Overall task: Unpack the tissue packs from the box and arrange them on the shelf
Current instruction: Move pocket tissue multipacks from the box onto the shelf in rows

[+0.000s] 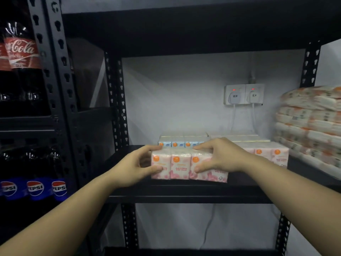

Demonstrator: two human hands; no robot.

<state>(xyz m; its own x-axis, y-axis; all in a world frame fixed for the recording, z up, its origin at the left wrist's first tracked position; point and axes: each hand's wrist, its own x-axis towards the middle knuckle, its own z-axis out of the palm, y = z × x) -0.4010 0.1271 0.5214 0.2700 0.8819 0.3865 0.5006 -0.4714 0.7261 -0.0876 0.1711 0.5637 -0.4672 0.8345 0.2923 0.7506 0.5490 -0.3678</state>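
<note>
1. The pink tissue pack (184, 166) is a plastic-wrapped bundle of mini tissue packets, white with pink blossom print, an orange dot near the top of each packet and red lettering reading "rose scented mini tissue".
2. It stands upright on the black shelf (184, 191), close to the front edge.
3. The left hand (136, 164) grips its left end, fingers curled over the top and thumb on the front face.
4. The right hand (219, 156) grips the right part, fingers over the top and thumb pressed to the front.
5. Just behind stands a blue tissue pack (177, 143); to the right, more pink packs (273, 154) stand in line.
6. Bare shelf lies open to the left of the held pack, up to the perforated post (120, 108).
7. At the far right, stacked orange-printed packs (311, 124) fill the shelf end.
</note>
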